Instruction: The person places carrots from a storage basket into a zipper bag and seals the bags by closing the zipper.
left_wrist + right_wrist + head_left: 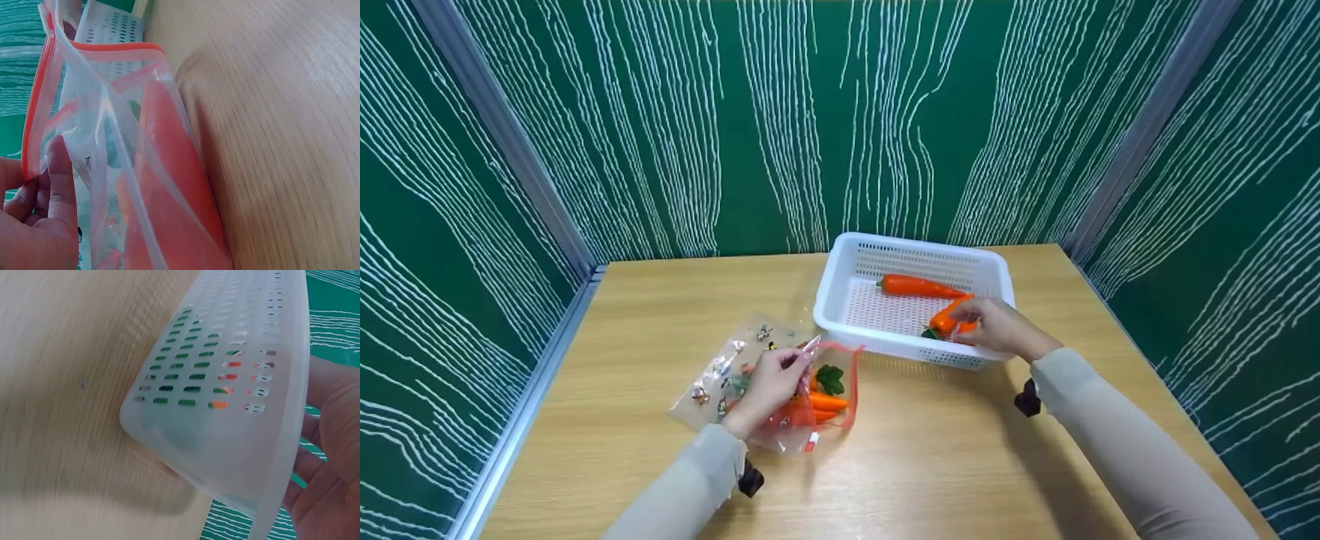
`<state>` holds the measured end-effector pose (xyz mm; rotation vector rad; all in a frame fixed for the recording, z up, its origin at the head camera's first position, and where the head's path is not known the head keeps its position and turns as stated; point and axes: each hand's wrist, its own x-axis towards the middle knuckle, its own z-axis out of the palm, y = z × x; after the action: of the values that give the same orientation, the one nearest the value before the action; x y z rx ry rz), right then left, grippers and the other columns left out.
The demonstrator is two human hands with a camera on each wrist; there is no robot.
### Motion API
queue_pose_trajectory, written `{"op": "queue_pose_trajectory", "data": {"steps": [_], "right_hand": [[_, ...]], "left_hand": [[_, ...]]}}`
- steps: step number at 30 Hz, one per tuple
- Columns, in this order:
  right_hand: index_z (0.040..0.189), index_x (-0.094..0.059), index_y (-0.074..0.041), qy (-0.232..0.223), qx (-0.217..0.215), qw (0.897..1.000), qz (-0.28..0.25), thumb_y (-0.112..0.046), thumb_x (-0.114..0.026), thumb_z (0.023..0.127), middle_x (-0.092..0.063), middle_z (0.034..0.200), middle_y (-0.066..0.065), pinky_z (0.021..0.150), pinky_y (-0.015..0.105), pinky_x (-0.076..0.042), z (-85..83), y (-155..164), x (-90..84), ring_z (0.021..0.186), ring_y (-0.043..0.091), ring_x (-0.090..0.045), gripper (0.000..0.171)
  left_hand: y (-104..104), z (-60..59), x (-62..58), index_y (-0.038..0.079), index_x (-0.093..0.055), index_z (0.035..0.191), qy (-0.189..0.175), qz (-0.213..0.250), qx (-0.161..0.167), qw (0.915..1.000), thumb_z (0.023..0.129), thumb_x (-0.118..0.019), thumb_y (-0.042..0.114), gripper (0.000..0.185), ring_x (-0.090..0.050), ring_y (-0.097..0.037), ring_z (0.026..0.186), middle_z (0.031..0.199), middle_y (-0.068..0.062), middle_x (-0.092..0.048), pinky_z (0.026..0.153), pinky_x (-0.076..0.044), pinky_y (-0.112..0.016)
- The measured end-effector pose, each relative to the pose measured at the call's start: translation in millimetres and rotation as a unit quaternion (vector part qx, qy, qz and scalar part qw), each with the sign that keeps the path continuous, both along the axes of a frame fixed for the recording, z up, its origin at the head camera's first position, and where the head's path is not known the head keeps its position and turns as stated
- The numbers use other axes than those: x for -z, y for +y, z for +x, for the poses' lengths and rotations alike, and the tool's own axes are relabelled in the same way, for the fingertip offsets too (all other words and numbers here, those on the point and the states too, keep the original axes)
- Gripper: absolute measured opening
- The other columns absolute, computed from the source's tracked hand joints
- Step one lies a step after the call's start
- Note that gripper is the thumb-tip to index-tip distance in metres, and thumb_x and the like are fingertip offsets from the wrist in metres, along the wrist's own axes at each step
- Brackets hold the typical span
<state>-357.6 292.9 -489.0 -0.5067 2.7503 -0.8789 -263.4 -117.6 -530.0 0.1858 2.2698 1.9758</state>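
Observation:
My left hand (771, 381) pinches the upper edge of a clear zip bag (112, 73) with a red-orange zip strip, and its mouth gapes toward the right. Inside the bag lie orange carrots (826, 402) and a green leafy top (830, 379). My right hand (996, 324) reaches over the near right rim of a white perforated basket (885, 341). Its thumb and fingers grip an orange vegetable with a green top (942, 321) in there. Behind it in the basket lies a long orange-red carrot (919, 286). In the right wrist view the basket wall hides my fingertips.
The basket and bag are on a wooden table (915, 465), the basket near the back edge. Green panels with white wavy lines (877, 112) enclose the back and sides, joined by grey metal posts (521, 150). A red zip slider (811, 441) hangs at the bag's near corner.

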Motion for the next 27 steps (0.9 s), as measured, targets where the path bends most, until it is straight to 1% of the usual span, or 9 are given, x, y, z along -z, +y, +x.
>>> {"op": "queue_pose_trajectory", "data": {"steps": [6,11,13,16,18,21,23,27], "right_hand": [[0.13,-0.078,-0.011,0.01,-0.031,0.999,0.043,-0.012,-0.084,0.096,-0.072,0.136,0.015,0.114,0.065,-0.05,-7.8,3,1.4,0.123,0.044,-0.062,0.035],[0.132,-0.079,-0.016,0.008,-0.052,0.994,0.093,-0.011,-0.084,0.095,-0.072,0.135,0.016,0.117,0.071,-0.044,-13.4,5,2.7,0.121,0.042,-0.062,0.037],[0.133,-0.078,-0.015,0.002,-0.062,0.992,0.114,-0.008,-0.082,0.094,-0.073,0.135,0.017,0.117,0.071,-0.043,-14.3,5,1.4,0.119,0.041,-0.061,0.039],[0.135,-0.077,-0.015,-0.013,-0.068,0.988,0.141,0.004,-0.076,0.092,-0.072,0.134,0.017,0.116,0.07,-0.044,-15.6,3,-2.1,0.116,0.039,-0.058,0.047],[0.135,-0.077,-0.015,-0.018,-0.073,0.984,0.162,0.011,-0.071,0.089,-0.072,0.134,0.016,0.113,0.066,-0.046,-17.4,1,-2.8,0.114,0.038,-0.058,0.053],[0.134,-0.078,-0.02,-0.025,-0.077,0.979,0.185,0.016,-0.068,0.087,-0.072,0.133,0.013,0.111,0.064,-0.046,-20.3,-1,-2.0,0.112,0.037,-0.056,0.06],[0.132,-0.08,-0.022,-0.027,-0.082,0.977,0.196,0.017,-0.067,0.087,-0.072,0.132,0.01,0.111,0.062,-0.046,-22.2,-3,0.9,0.113,0.036,-0.056,0.06],[0.127,-0.081,-0.024,-0.026,-0.09,0.974,0.208,0.01,-0.07,0.095,-0.071,0.129,0.009,0.108,0.06,-0.046,-25.2,-5,6.3,0.112,0.035,-0.056,0.048]], "left_hand": [[-1,0.8,-0.5,-0.009,-0.069,0.1,-0.004,-0.006,-0.002,1.0,0.113,-0.058,0.014,0.029,-0.057,-0.011,0.064,0.077,-0.002,-0.062,0.06,-0.052,-0.02],[-2,0.5,1.1,-0.01,-0.069,0.101,-0.004,-0.013,0.001,0.9999,0.113,-0.057,0.015,0.03,-0.056,-0.01,0.064,0.078,-0.001,-0.062,0.06,-0.051,-0.018],[-2,0.1,1.7,-0.011,-0.068,0.1,-0.002,-0.01,0.002,0.9999,0.113,-0.057,0.014,0.03,-0.055,-0.009,0.063,0.077,0.0,-0.061,0.059,-0.051,-0.018],[-1,-0.6,1.9,-0.012,-0.068,0.099,-0.002,-0.001,0.0,1.0,0.113,-0.057,0.011,0.029,-0.055,-0.007,0.062,0.076,0.0,-0.061,0.058,-0.05,-0.017],[-1,-0.7,1.7,-0.013,-0.068,0.099,-0.002,0.002,-0.002,1.0,0.112,-0.057,0.01,0.028,-0.056,-0.006,0.062,0.076,-0.001,-0.061,0.058,-0.051,-0.017],[-1,-0.2,1.6,-0.012,-0.068,0.1,0.0,-0.004,-0.006,1.0,0.113,-0.057,0.011,0.029,-0.056,-0.007,0.063,0.077,-0.001,-0.062,0.058,-0.051,-0.017],[-2,0.3,2.1,-0.011,-0.069,0.101,0.0,-0.01,-0.005,0.9999,0.113,-0.057,0.013,0.029,-0.056,-0.008,0.064,0.077,-0.001,-0.062,0.058,-0.05,-0.017],[-2,0.5,3.8,-0.009,-0.069,0.101,-0.005,-0.018,-0.003,0.9998,0.114,-0.057,0.016,0.03,-0.055,-0.01,0.064,0.077,0.0,-0.062,0.058,-0.049,-0.019]]}}
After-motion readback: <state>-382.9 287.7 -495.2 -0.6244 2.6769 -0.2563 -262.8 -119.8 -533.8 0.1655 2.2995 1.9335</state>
